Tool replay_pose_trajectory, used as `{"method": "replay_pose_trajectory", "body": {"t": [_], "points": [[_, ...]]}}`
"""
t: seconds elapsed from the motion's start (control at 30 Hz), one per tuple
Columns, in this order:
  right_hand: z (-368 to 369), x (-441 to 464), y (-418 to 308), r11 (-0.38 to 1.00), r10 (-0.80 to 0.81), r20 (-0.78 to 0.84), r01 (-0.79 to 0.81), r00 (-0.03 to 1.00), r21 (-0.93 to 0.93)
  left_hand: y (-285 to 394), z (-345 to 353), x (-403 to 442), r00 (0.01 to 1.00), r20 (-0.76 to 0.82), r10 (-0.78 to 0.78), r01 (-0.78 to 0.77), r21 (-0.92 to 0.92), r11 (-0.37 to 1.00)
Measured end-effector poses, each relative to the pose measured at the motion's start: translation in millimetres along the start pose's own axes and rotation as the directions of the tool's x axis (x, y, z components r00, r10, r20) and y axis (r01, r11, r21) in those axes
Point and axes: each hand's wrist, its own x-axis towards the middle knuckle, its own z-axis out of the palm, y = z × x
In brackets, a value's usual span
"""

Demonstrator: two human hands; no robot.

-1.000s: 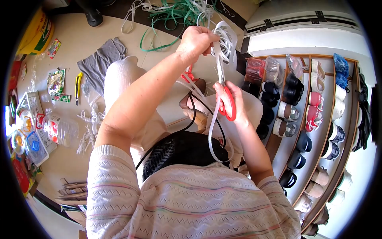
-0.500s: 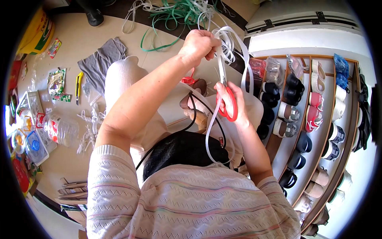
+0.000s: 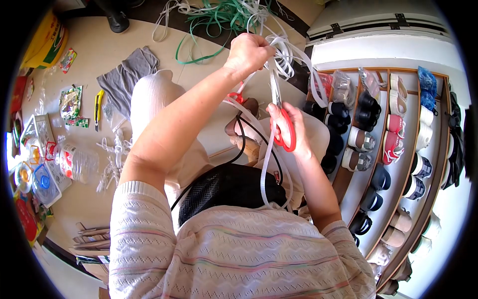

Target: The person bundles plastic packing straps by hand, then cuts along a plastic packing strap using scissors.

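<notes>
My left hand [image 3: 250, 52] is closed, fingers pinched on a white plastic strap [image 3: 319, 90] that loops out to the right. My right hand [image 3: 293, 127] grips scissors [image 3: 290, 133] by their red handles, with the blades pointing up toward my left fingers. Whether the blades touch the strap I cannot tell. A length of white strap [image 3: 264, 174] hangs below the scissors across my lap. Over my lap lies a black woven bag [image 3: 224, 192] with black cord handles. A red tie or ribbon [image 3: 236, 96] shows beyond it.
Green straps [image 3: 214, 22] and a bundle of white straps [image 3: 285, 57] lie ahead. A shoe rack [image 3: 371, 199] stands close on my right. On the left floor are a grey cloth [image 3: 130, 77], a yellow utility knife [image 3: 98, 109] and a plastic bottle [image 3: 77, 162].
My left hand has risen slightly. The strap loop to its right has swung lower and outward, and the length over my lap has shifted a little. The scissors stay nearly in place.
</notes>
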Motion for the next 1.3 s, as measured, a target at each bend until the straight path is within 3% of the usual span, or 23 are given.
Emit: {"method": "replay_pose_trajectory", "body": {"t": [0.03, 0.13, 0.33, 1.13, 1.3], "points": [[0.0, -0.5, -0.5, 1.000, 0.005, 0.001, -0.005, 1.000, 0.002, -2.2, 0.0, 2.0, 1.000, -0.016, 0.027, -0.026, 0.057, 0.998], [-0.8, -1.9, -1.3, 1.000, 0.008, -0.001, -0.008, 1.000, -0.007, 0.1, -0.5, 0.8, 0.999, -0.041, -0.017, 0.016, -0.006, 1.000], [-4.0, -5.0, -1.1, 0.999, 0.029, 0.023, -0.028, 0.999, -0.029, -6.9, 0.4, 3.4, 0.993, 0.044, -0.113, 0.120, -0.253, 0.960], [-6.0, 2.9, -8.8, 0.999, 0.050, 0.012, -0.050, 0.999, 0.019, -8.3, 7.2, -3.9, 0.978, 0.142, -0.150, 0.175, -0.183, 0.968], [-9.8, -2.6, -4.0, 0.997, 0.057, 0.033, -0.059, 0.998, 0.047, 3.0, -8.8, 5.1, 0.998, 0.022, -0.060, 0.063, -0.147, 0.987]]}}
